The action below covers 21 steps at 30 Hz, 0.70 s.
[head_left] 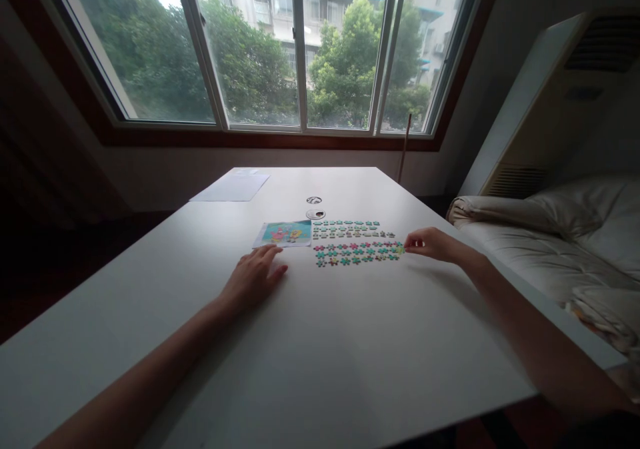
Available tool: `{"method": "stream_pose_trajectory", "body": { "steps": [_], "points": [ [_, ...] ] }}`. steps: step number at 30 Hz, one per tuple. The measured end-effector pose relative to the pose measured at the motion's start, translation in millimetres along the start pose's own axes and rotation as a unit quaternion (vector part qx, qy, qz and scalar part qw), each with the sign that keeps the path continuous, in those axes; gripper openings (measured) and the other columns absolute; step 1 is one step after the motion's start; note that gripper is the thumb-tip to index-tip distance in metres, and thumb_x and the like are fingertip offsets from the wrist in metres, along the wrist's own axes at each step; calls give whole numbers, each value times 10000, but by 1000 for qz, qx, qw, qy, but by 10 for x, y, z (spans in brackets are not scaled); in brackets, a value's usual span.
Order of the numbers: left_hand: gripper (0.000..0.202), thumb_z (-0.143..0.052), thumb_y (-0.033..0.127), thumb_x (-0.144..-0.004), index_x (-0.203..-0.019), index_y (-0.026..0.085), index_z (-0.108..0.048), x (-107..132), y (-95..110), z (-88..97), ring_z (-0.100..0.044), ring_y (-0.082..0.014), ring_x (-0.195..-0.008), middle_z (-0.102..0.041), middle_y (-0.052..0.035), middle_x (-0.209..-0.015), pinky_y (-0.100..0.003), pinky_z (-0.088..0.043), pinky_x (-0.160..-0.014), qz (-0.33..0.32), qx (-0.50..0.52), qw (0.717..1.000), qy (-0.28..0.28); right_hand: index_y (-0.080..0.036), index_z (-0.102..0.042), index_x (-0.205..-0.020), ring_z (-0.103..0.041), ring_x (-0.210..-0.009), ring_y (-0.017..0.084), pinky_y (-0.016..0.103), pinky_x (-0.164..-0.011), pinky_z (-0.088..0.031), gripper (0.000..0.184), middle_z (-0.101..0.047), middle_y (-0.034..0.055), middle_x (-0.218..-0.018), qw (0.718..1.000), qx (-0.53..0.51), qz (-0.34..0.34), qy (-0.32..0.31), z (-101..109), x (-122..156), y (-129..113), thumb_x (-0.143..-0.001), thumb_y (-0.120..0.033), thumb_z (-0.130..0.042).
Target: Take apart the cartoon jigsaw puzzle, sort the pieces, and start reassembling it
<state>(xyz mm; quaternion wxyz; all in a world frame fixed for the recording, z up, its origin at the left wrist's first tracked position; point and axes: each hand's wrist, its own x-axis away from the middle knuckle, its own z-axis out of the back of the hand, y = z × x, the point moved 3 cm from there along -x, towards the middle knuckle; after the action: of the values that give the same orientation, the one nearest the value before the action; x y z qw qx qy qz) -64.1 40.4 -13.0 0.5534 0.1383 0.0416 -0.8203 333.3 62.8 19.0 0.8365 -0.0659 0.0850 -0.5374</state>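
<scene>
Holding fingertips (pixel 409 243) together right of card (pixel 286 234), grip unclear, right hand (pixel 433 243) may skew pieces (pixel 353 245) by brushing them; left hand (pixel 256 273), spread, near card.

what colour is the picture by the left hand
The picture is mostly turquoise, with pink and yellow figures; it shows in the head view.

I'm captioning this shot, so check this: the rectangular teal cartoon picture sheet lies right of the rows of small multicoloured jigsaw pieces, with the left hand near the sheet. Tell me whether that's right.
Wrong on one point: the rectangular teal cartoon picture sheet lies left of the rows of small multicoloured jigsaw pieces, as the head view shows. The left hand is near the sheet.
</scene>
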Motion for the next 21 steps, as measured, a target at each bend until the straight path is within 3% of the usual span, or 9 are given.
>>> {"method": "stream_pose_trajectory", "body": {
  "steps": [3,7,12,21],
  "points": [
    [564,-278,453,-845,-1303,125,-307,-39,-160,-105,-299,-253,-1230,-290,-124,-1375,-422,-270,-960,51,-25,997,-52,-173,-665,-770,-561,-620,132,213,-576,-396,233,-639,28,-682,999,-28,-22,-35,-35,8,104,-708,-357,-538],
    [634,-186,513,-848,-1362,140,-183,-47,-170,-163,-166,-244,-1289,-159,-86,-1423,-484,-182,-987,48,-28,993,-108,-174,-674,-757,-561,-612,141,219,-558,-394,243,-644,28,-676,996,-42,-39,-71,-64,36,101,-681,-368,-549],
    [648,-168,544,-837,-1358,160,-211,-51,-165,-143,-144,-252,-1294,-164,-80,-1421,-490,-152,-990,65,-30,988,-135,-173,-680,-802,-569,-626,148,225,-578,-411,251,-650,37,-707,994,-63,-57,-70,-60,57,78,-663,-341,-555],
    [653,-183,549,-834,-1349,150,-229,-52,-157,-138,-180,-259,-1281,-200,-97,-1412,-511,-164,-979,73,-19,990,-119,-173,-667,-817,-581,-640,150,221,-578,-419,249,-648,36,-700,994,-72,-40,-67,-99,24,13,-681,-338,-538]
  ]
}}
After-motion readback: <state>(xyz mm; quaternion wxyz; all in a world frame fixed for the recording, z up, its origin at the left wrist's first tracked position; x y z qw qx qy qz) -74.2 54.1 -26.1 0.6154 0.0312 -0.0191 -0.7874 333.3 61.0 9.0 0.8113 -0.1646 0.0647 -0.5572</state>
